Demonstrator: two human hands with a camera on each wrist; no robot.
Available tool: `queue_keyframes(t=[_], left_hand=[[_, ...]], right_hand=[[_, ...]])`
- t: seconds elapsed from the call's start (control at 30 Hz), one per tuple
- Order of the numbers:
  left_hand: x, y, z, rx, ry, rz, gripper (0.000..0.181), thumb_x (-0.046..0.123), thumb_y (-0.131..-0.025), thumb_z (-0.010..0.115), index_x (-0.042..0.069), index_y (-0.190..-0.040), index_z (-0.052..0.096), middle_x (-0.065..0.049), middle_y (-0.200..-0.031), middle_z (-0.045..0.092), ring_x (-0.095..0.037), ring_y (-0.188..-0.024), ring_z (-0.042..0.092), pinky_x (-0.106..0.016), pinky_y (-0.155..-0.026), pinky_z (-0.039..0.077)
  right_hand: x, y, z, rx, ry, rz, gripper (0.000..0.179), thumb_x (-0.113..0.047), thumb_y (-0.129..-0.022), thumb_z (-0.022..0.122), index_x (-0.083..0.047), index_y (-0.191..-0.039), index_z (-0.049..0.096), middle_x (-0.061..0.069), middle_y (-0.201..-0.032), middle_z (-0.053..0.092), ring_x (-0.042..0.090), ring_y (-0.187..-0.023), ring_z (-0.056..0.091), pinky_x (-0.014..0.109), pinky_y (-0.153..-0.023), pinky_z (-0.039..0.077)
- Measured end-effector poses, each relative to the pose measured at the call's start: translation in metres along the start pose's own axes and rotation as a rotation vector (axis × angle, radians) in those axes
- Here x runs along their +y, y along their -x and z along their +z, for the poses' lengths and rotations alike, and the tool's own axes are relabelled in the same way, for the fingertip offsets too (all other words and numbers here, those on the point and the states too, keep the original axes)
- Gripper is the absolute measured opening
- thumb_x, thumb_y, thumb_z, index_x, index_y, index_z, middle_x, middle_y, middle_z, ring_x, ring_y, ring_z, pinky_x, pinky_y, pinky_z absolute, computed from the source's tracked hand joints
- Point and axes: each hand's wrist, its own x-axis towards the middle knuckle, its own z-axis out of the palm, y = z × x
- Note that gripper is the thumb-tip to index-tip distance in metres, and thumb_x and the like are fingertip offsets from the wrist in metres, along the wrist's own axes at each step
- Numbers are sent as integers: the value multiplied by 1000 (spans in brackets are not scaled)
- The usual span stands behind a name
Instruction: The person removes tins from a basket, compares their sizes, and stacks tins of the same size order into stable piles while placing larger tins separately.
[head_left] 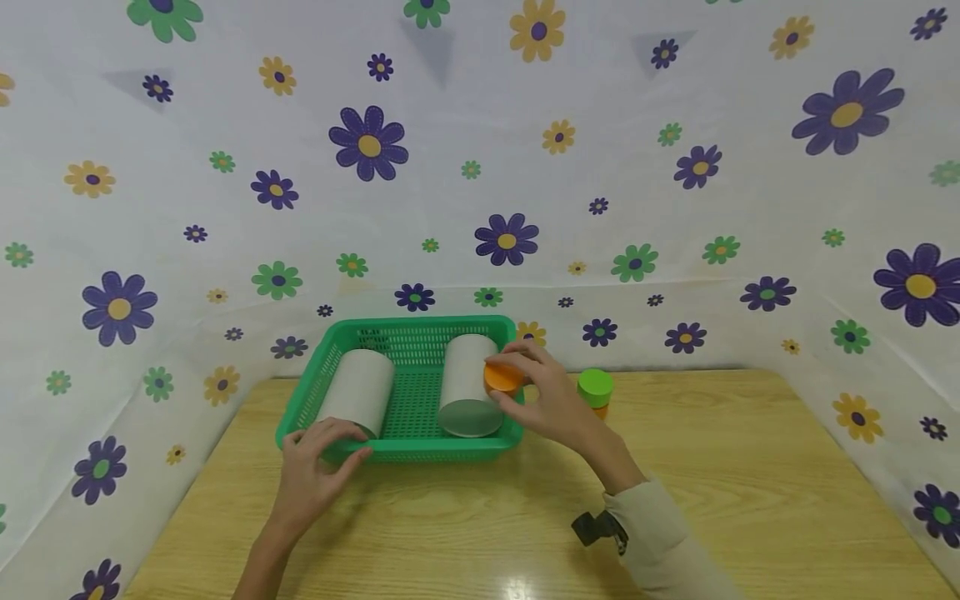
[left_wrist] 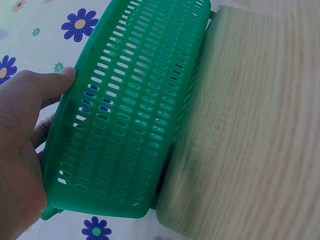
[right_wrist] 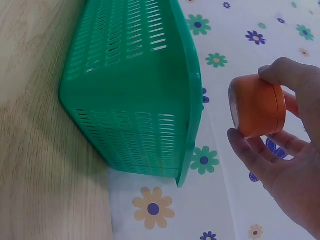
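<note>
A green plastic basket [head_left: 442, 451] sits on the table with two white cylinders lying in it, one on the left [head_left: 358, 387] and one on the right [head_left: 467, 373]. My left hand [head_left: 315, 471] grips the basket's front rim near the left corner; in the left wrist view its thumb lies on the rim [left_wrist: 85, 55] and its other fingers reach behind it. Above the basket's right side, my right hand [head_left: 551, 396] holds a small orange round container [head_left: 501, 378] between thumb and fingers. In the right wrist view that container [right_wrist: 256, 106] is apart from the rim.
Right of the basket stands a small jar with a green lid [head_left: 595, 385] and an orange body, partly hidden by my right hand. A flower-printed white cloth [head_left: 450, 200] rises behind and beside the wooden table [head_left: 720, 467]. A dark strap [head_left: 600, 529] is at my right cuff.
</note>
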Motion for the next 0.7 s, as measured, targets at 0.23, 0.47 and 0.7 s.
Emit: queue_keyframes(t=[0.23, 0.47, 0.7], left_hand=[[0, 1, -1, 14, -2, 7, 29, 5, -76, 89, 20, -96, 74, 9, -98, 72, -15, -95, 62, -49, -86, 22], [0, 2, -1, 12, 1, 4, 29, 6, -77, 89, 22, -96, 74, 9, -98, 72, -14, -96, 62, -49, -87, 22], [-1, 1, 1, -14, 9, -18, 25, 7, -79, 88, 18, -96, 74, 10, -99, 72, -13, -98, 62, -48, -89, 21]], right_hand=[[0, 12, -6, 83, -92, 21, 40, -7, -88, 81, -11, -126, 70, 7, -127, 60, 22, -109, 62, 36, -83, 58], [-1, 27, -17, 117, -80, 74, 43, -6, -88, 82, -11, -128, 69, 7, -131, 60, 23, -115, 62, 33, -86, 57], [2, 36, -36, 172, -22, 68, 45, -5, -87, 83, -9, -129, 68, 7, -132, 61, 25, -117, 62, 28, -87, 56]])
